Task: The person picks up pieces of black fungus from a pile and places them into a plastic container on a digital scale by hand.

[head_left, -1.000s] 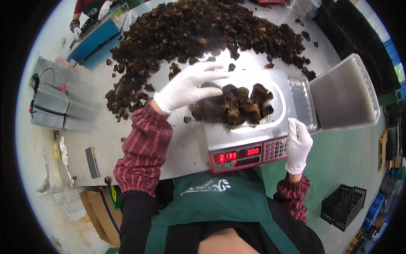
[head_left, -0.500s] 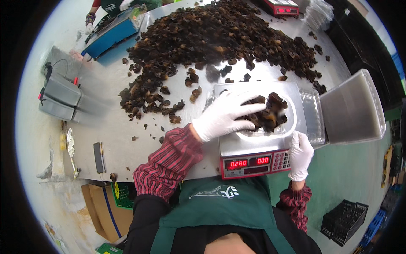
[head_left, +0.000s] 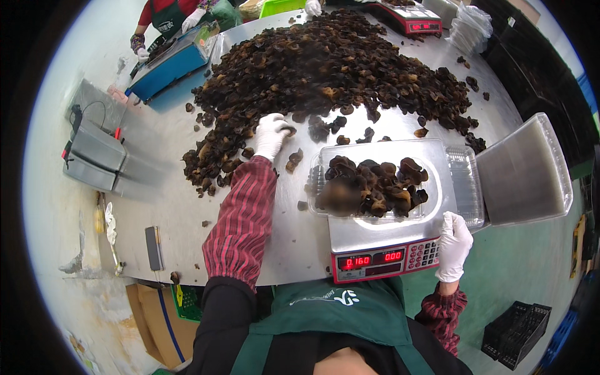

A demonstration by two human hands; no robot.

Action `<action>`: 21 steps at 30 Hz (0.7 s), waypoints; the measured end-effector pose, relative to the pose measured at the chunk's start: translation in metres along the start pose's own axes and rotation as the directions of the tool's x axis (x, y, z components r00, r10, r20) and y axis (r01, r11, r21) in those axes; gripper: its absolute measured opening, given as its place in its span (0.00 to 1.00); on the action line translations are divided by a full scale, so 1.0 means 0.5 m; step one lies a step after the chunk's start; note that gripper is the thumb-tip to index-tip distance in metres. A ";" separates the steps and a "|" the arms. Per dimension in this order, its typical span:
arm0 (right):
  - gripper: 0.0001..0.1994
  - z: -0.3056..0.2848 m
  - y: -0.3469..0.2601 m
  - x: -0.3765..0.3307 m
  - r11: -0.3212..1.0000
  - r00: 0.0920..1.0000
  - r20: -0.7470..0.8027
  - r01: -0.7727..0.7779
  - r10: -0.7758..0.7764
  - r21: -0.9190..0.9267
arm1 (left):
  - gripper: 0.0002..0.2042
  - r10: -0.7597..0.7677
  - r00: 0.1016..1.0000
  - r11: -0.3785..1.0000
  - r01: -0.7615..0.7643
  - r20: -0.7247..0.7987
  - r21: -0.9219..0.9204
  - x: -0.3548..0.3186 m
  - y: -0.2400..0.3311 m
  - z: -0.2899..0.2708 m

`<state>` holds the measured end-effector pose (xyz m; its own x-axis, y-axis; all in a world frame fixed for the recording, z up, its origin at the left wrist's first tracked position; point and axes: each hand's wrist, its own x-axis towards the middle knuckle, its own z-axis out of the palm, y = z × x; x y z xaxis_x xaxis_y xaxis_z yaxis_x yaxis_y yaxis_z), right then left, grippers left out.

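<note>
My left hand [head_left: 272,135], in a white glove, reaches to the near edge of a big heap of dark wood ear mushrooms [head_left: 300,65]. Its fingers are closed on a wood ear mushroom [head_left: 289,130]. A clear plastic tray [head_left: 317,178] with several wood ear mushrooms [head_left: 378,181] in it lies on the steel pan of a red-trimmed digital scale [head_left: 390,232]; the tray overhangs the pan on the left. A blurred patch covers part of that pile. My right hand [head_left: 454,245], also gloved, is by the scale's front right corner, fingers curled in with nothing visible in them.
Stacked clear trays [head_left: 522,172] lean right of the scale. A second red scale [head_left: 409,19] and plastic bags [head_left: 469,28] stand at the far right. A blue-sided machine [head_left: 169,69] with a co-worker [head_left: 169,19] is far left. A phone-like slab [head_left: 154,248] lies near the left edge.
My left hand has moved off the tray, leftward and away to the heap, and closed on a mushroom. The scale's red reading has dropped. My right hand has stayed by the scale's corner.
</note>
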<state>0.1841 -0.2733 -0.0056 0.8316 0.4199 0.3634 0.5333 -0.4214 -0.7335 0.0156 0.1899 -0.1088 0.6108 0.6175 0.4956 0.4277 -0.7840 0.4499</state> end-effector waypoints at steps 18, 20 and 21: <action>0.06 -0.013 -0.016 -0.004 0.997 0.999 0.004 0.050 -0.050 0.051 | 0.16 0.491 0.822 0.727 -0.203 0.290 -0.656 -0.021 0.473 0.000; 0.07 -0.026 -0.006 -0.007 0.998 0.998 0.012 0.057 -0.057 0.002 | 0.18 0.593 0.746 0.750 -0.376 0.303 -0.544 -0.004 0.483 -0.030; 0.07 -0.032 -0.003 -0.010 0.998 0.998 0.019 0.061 -0.061 -0.020 | 0.19 0.637 0.703 0.746 -0.459 0.316 -0.482 0.007 0.485 -0.055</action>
<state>0.1815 -0.2875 0.0030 0.7945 0.4599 0.3967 0.5864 -0.4111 -0.6980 0.1031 0.0036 0.0225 0.9126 -0.0849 0.3999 -0.2823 -0.8383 0.4664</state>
